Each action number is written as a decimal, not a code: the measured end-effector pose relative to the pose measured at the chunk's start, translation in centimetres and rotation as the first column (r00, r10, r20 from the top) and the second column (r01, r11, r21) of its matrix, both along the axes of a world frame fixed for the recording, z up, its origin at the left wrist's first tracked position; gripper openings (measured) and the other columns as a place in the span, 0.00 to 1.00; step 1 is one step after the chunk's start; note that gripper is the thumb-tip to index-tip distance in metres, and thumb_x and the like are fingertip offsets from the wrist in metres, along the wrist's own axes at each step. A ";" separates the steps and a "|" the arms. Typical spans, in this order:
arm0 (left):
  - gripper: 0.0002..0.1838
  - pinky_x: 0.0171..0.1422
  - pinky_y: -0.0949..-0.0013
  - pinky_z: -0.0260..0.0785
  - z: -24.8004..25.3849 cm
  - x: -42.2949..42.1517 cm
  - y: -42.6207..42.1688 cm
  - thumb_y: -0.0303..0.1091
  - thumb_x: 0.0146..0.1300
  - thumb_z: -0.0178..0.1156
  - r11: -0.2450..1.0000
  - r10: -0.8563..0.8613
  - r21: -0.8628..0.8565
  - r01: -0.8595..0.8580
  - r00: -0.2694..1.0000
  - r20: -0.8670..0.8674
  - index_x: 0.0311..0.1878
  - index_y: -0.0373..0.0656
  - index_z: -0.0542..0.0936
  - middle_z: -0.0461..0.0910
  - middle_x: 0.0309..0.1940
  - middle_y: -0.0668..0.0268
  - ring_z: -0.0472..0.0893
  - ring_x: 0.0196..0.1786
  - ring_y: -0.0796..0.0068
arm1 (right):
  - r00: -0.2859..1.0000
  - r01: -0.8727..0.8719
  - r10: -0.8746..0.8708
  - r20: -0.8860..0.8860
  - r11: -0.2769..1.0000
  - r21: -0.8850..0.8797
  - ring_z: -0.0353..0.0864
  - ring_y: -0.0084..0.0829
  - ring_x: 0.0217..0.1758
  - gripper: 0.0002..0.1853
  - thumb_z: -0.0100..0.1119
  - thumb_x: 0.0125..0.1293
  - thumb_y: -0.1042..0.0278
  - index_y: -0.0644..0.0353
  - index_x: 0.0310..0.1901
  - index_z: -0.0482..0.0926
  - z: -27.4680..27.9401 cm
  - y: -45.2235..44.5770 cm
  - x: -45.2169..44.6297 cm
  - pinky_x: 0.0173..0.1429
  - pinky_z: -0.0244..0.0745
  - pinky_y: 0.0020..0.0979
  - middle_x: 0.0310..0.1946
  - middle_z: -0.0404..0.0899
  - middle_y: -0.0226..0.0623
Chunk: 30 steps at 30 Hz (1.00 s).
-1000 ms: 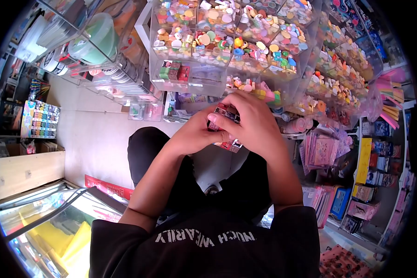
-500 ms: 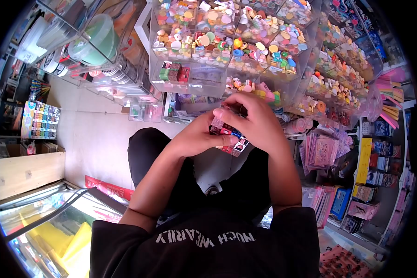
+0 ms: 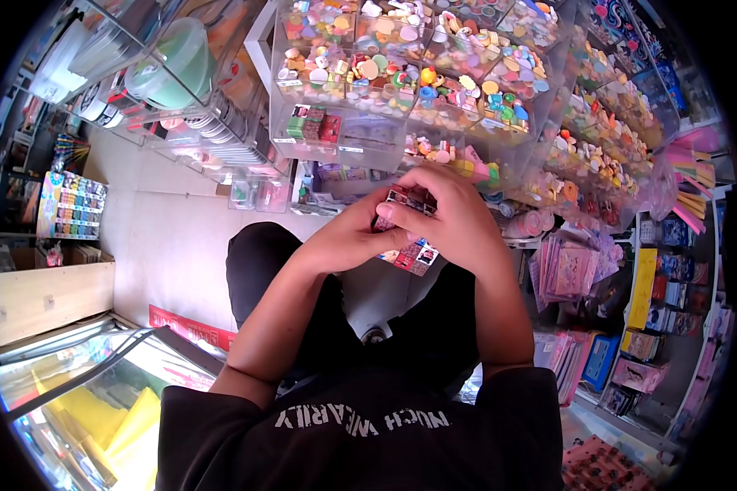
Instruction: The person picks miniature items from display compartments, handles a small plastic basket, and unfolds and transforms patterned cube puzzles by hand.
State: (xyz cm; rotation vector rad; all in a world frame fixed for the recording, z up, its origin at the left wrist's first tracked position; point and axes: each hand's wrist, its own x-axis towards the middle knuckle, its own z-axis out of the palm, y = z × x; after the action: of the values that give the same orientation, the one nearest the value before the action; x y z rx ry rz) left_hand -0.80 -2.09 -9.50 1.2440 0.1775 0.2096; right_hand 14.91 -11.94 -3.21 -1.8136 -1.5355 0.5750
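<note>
Between my two hands, above my knees, is a cluster of small printed boxes (image 3: pixel 415 259) in red, pink, white and black. My left hand (image 3: pixel 352 236) is closed around their left side, its thumb laid across the top. My right hand (image 3: pixel 460 214) wraps the far and right side, with its thumb pointing left over the boxes. Fingers cover much of the cluster, so its full shape is hidden. Just beyond my hands, a clear bin holds similar small boxes (image 3: pixel 314 124) in green and red.
Clear compartment bins (image 3: pixel 385 151) full of colourful charms rise in front. Wire shelving with a green tub (image 3: pixel 172 69) stands at left. A glass case (image 3: pixel 98 393) is at lower left. Pink packets (image 3: pixel 569 266) hang at right, beside a shelf with a yellow strip (image 3: pixel 643 282).
My left thumb has shifted slightly over the boxes, and both thumbs now sit closer together. The boxes stay in both hands. The view has moved very slightly.
</note>
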 end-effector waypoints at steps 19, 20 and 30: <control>0.27 0.69 0.71 0.62 0.7 -0.1 0.1 0.38 0.76 0.59 0.999 -0.028 -0.045 0.027 0.999 -0.028 0.71 0.37 0.65 0.74 0.59 0.65 0.71 0.62 0.79 | 0.870 0.134 -0.133 -0.475 0.990 -0.031 0.78 0.21 0.34 0.21 0.69 0.67 0.50 0.66 0.38 0.84 -1.2 0.5 0.8 0.41 0.71 0.26 0.29 0.82 0.32; 0.25 0.68 0.72 0.64 0.6 -0.1 0.2 0.38 0.76 0.59 0.998 -0.047 -0.051 0.045 0.998 -0.032 0.69 0.38 0.67 0.76 0.56 0.66 0.73 0.59 0.79 | 0.818 0.178 -0.161 -0.552 0.984 -0.023 0.77 0.18 0.35 0.20 0.68 0.68 0.51 0.65 0.38 0.84 -1.4 0.5 0.9 0.41 0.70 0.24 0.29 0.82 0.29; 0.17 0.63 0.63 0.75 -7.8 -4.3 -13.1 0.33 0.75 0.57 0.510 -0.105 -0.836 -0.202 0.950 -0.294 0.64 0.42 0.71 0.79 0.55 0.60 0.80 0.59 0.67 | 0.205 0.494 -0.576 -0.791 0.759 -0.425 0.74 0.16 0.22 0.23 0.63 0.70 0.44 0.62 0.40 0.86 -5.8 -4.5 -4.3 0.25 0.64 0.20 0.23 0.77 0.26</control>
State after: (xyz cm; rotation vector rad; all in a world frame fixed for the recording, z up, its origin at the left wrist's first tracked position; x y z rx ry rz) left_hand -5.09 -15.20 -17.27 0.2270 0.5286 -0.0505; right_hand 10.60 -16.47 -9.05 -1.4704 -0.0648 1.0202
